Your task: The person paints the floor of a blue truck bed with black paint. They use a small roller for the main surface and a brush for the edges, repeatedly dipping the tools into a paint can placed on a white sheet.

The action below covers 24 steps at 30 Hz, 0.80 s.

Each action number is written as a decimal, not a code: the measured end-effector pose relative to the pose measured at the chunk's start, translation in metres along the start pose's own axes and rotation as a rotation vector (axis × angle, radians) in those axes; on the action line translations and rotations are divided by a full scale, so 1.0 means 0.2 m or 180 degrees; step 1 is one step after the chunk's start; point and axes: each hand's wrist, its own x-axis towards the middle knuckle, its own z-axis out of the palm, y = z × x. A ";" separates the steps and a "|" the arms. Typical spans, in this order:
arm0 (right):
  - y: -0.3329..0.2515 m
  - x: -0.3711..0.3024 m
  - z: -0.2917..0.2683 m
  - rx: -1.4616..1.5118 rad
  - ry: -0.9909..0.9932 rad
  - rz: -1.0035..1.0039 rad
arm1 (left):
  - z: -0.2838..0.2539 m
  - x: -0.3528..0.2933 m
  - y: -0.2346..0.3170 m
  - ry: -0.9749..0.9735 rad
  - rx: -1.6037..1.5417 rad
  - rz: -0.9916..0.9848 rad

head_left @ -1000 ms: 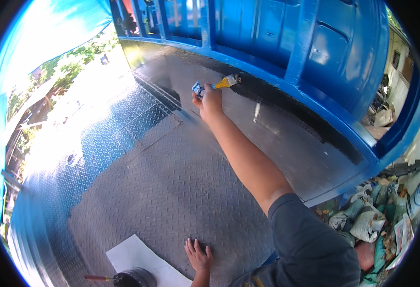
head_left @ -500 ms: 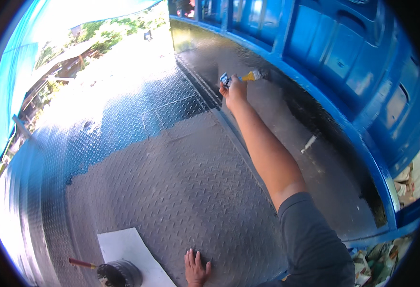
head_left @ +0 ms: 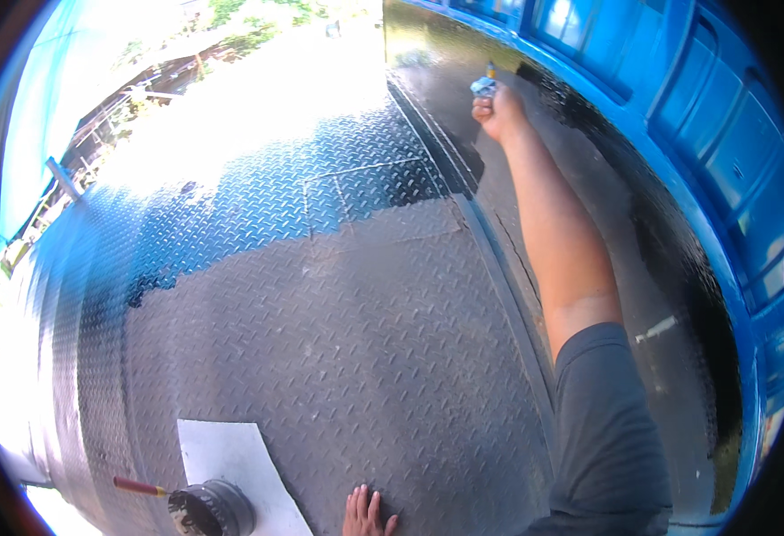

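My right hand [head_left: 502, 111] is far out at the upper right, closed around a paintbrush [head_left: 491, 70] with a yellow part and a pale blue-and-white wrapping at its grip. The brush points away from me over the grey side panel [head_left: 588, 192], part of which is coated glossy black; its bristles are hard to make out. My left hand [head_left: 368, 514] lies flat with fingers spread on the dull grey tread-plate floor [head_left: 338, 357] at the lower edge. Left of it, a dark round paint pot [head_left: 222, 507] stands on a white sheet [head_left: 262, 460].
A red-brown handle [head_left: 137, 486] sticks out left of the pot. Shiny black coating [head_left: 329, 201] covers the far floor, bordering the grey part. A blue metal frame [head_left: 704, 232] runs along the right. Blue sheeting [head_left: 30, 152] hangs at the left; glare washes out the far side.
My right hand has moved farther away along the panel, and the brush has swung from pointing right to pointing away. The view has shifted. My left hand stays on the floor.
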 end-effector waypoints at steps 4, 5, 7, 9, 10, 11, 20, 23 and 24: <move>-0.08 0.22 -0.07 -0.0111 0.0108 -0.0113 | -0.02 0.00 0.01 -0.0070 -0.0019 -0.0051; -0.11 0.26 -0.09 -0.0098 0.0114 -0.0133 | -0.01 0.00 0.01 -0.0091 0.0029 -0.0058; -0.13 0.27 -0.09 -0.0189 0.0184 -0.0326 | -0.01 -0.01 0.02 -0.0117 0.0052 -0.0071; -0.09 0.22 -0.06 -0.0090 0.0493 -0.0503 | -0.02 -0.05 0.03 -0.0163 0.0055 -0.0092; -0.07 0.19 -0.04 -0.0025 0.0639 -0.0612 | -0.02 -0.06 0.03 -0.0172 0.0036 -0.0095; -0.04 0.14 0.00 0.0035 0.0793 -0.0722 | -0.03 -0.08 0.04 -0.0187 0.0013 -0.0093; -0.01 -0.55 0.08 0.0428 0.1347 -0.1160 | 0.02 -0.07 -0.03 -0.0110 0.0069 -0.0018; -0.08 -0.82 0.05 0.0518 0.1455 -0.1233 | 0.03 -0.06 -0.03 -0.0045 0.0196 0.0045; -0.10 -0.91 0.04 0.0565 0.1483 -0.1261 | 0.04 -0.05 -0.04 0.0002 0.0235 0.0072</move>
